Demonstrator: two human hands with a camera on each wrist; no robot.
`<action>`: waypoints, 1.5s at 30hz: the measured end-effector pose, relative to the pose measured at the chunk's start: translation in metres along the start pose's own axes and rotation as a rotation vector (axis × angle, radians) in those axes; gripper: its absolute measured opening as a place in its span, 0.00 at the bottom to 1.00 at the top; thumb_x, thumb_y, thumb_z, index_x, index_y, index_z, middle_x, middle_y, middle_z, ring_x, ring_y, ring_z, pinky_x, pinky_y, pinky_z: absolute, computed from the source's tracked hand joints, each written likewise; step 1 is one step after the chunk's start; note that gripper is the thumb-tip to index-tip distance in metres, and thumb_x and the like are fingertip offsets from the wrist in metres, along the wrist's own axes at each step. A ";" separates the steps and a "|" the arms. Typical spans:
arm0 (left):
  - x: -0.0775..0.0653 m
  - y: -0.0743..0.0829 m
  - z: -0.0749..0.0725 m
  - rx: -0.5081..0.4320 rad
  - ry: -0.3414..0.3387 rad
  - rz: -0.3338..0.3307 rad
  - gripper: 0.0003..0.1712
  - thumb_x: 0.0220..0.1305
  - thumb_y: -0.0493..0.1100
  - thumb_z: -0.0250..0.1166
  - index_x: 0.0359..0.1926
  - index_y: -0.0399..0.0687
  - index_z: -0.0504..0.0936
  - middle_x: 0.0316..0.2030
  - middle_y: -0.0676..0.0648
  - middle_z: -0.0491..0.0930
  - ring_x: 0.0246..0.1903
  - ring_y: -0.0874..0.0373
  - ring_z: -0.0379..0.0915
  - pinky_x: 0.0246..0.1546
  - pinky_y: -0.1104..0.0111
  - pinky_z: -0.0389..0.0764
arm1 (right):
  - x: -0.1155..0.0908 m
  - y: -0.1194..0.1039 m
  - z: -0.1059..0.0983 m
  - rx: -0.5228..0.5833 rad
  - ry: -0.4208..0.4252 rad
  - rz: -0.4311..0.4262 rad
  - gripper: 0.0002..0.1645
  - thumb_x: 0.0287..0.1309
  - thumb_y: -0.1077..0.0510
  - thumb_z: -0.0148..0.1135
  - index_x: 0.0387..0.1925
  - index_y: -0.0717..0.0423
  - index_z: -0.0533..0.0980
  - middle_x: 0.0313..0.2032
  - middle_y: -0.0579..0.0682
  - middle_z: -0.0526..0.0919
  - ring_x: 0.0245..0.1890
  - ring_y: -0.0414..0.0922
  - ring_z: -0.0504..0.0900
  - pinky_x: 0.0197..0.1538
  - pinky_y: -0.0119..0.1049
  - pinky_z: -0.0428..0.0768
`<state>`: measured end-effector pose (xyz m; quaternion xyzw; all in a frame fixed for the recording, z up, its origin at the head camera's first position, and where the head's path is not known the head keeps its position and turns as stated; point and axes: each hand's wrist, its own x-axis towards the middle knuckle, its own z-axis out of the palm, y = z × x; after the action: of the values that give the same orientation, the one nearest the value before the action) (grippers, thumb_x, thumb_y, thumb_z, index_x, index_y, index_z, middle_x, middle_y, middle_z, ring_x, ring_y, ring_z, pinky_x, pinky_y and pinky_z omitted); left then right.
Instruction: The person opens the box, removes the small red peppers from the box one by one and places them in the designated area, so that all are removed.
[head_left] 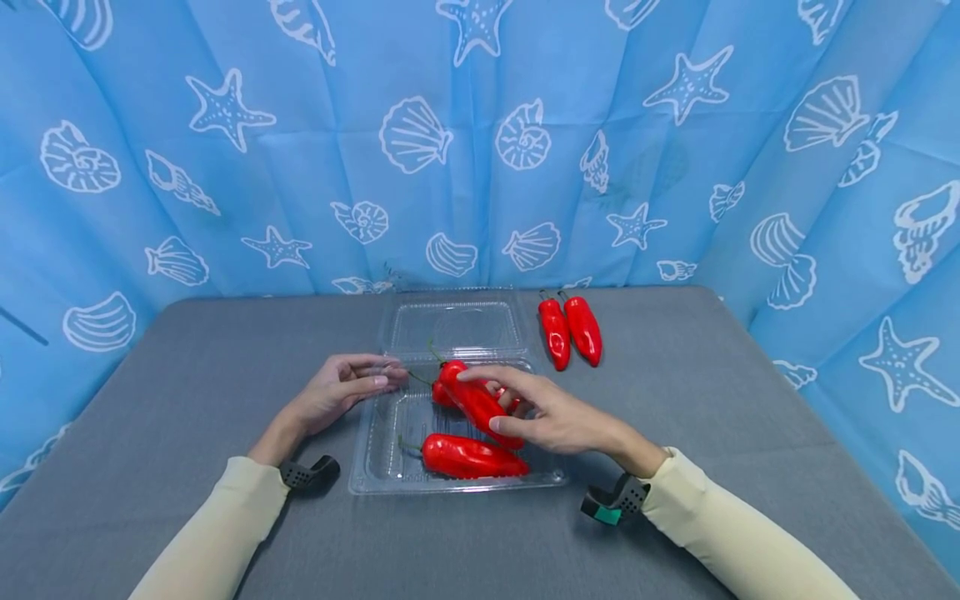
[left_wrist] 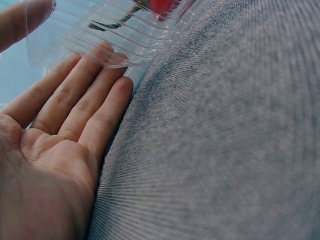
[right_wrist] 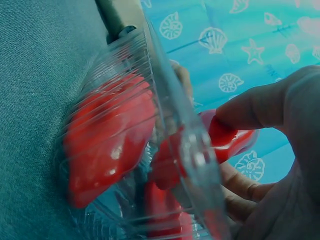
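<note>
Head view: curved right grip (head_left: pixel 551 410) around pepper (head_left: pixel 474 402)

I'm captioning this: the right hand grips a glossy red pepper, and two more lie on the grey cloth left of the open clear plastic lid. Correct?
Not quite: the two elongated red peppers on the grey cloth lie right of the open clear plastic lid, as the head view shows. The right hand does grip a glossy red pepper.
</note>
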<state>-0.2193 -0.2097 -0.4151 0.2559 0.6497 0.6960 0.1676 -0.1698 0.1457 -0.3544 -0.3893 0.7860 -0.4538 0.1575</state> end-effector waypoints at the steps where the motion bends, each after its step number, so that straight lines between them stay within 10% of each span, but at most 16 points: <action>1: 0.000 0.000 0.000 0.000 -0.001 0.000 0.28 0.70 0.32 0.60 0.66 0.19 0.66 0.55 0.40 0.83 0.57 0.54 0.80 0.60 0.62 0.78 | 0.000 0.000 0.000 0.001 -0.002 0.004 0.40 0.64 0.59 0.64 0.74 0.37 0.62 0.63 0.47 0.70 0.55 0.51 0.73 0.51 0.48 0.82; 45: 0.000 0.000 0.001 -0.038 -0.005 0.006 0.29 0.70 0.30 0.59 0.66 0.16 0.64 0.55 0.41 0.84 0.56 0.54 0.80 0.60 0.61 0.77 | 0.003 0.007 -0.006 0.152 0.075 -0.043 0.41 0.54 0.66 0.69 0.67 0.50 0.64 0.58 0.56 0.73 0.47 0.54 0.80 0.45 0.47 0.87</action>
<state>-0.2188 -0.2093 -0.4152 0.2564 0.6351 0.7080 0.1721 -0.1789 0.1486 -0.3572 -0.3755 0.7461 -0.5298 0.1472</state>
